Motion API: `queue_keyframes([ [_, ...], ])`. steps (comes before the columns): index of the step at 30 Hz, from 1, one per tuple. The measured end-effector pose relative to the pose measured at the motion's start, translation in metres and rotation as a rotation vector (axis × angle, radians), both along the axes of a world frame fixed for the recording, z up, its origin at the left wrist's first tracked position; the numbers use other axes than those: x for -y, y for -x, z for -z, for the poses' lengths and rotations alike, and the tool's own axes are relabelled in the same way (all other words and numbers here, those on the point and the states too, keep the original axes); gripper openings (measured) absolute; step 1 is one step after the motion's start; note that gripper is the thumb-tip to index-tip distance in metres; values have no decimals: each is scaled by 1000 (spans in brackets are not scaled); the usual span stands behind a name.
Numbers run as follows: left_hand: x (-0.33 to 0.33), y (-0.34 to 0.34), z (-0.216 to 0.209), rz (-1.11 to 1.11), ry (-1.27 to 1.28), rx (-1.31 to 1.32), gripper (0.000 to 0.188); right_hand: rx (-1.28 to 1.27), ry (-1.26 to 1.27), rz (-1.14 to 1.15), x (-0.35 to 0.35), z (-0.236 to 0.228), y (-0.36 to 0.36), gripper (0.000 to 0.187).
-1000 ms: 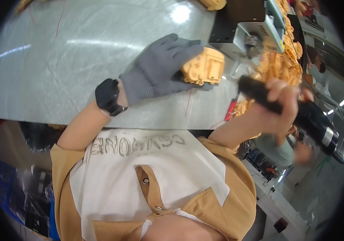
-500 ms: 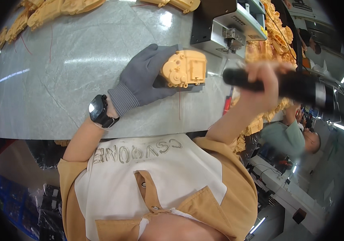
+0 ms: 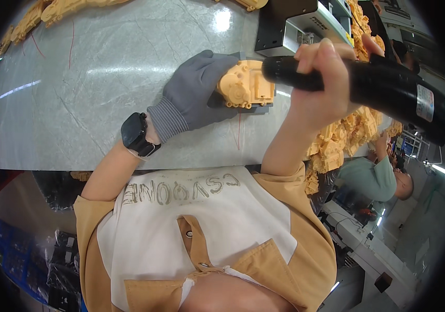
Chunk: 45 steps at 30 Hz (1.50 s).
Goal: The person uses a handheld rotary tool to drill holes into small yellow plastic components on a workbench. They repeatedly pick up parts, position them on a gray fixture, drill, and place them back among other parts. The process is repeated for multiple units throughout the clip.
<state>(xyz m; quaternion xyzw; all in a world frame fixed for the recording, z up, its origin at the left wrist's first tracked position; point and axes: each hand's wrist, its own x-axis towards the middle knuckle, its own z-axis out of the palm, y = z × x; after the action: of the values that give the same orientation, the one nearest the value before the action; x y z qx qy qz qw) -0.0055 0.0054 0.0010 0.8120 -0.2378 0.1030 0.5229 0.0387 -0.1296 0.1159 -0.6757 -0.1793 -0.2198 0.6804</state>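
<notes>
My left hand [image 3: 195, 89], in a grey glove, is closed around the left side of a yellow-orange plastic housing [image 3: 240, 89] with round bosses and a rectangular recess. The housing sits on a dark grey block [image 3: 258, 109] on the table, and a thin red wire [image 3: 239, 136] runs out below it. In my bare right hand [image 3: 325, 78] is a thick black electric screwdriver [image 3: 383, 86], held nearly level with its fingers wrapped round it. Its front end overlaps the housing's upper right edge; whether it touches, I cannot tell.
A metal machine with a black side panel [image 3: 279, 23] stands beyond the housing. Heaped yellow housings [image 3: 337, 138] lie at the right. More housings [image 3: 72, 10] line the far left edge of the grey table [image 3: 113, 104]. A co-worker in a green top [image 3: 370, 177] sits at right.
My right hand has brought the electric screwdriver left and slightly up, to the housing's edge. My left hand keeps its hold, with the housing shifted slightly right in the picture.
</notes>
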Motion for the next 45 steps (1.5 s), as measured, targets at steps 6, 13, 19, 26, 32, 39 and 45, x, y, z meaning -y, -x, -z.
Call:
queue_keyframes([
  [6, 1, -4, 8, -4, 55, 44, 77, -88, -102, -90, -6, 9, -10, 47],
  [13, 1, -3, 8, -21, 32, 15, 73, -109, 13, -110, -7, 7, -8, 42],
  [19, -2, -1, 8, -26, 53, -28, 72, -75, 299, 3, -12, 10, -8, 40],
  [26, 1, 1, 12, -46, -5, -22, 73, -100, 41, -106, -14, 16, -9, 39],
  [32, 6, -5, -7, -91, -88, -62, 71, -116, -187, -89, -6, 18, -10, 36],
  [39, -4, 11, -68, -16, 779, -524, 58, 178, -691, -197, 78, -38, 40, 29],
  [45, -201, 286, 51, -808, 1673, -461, 45, 133, -523, 84, 113, -19, 64, 34],
])
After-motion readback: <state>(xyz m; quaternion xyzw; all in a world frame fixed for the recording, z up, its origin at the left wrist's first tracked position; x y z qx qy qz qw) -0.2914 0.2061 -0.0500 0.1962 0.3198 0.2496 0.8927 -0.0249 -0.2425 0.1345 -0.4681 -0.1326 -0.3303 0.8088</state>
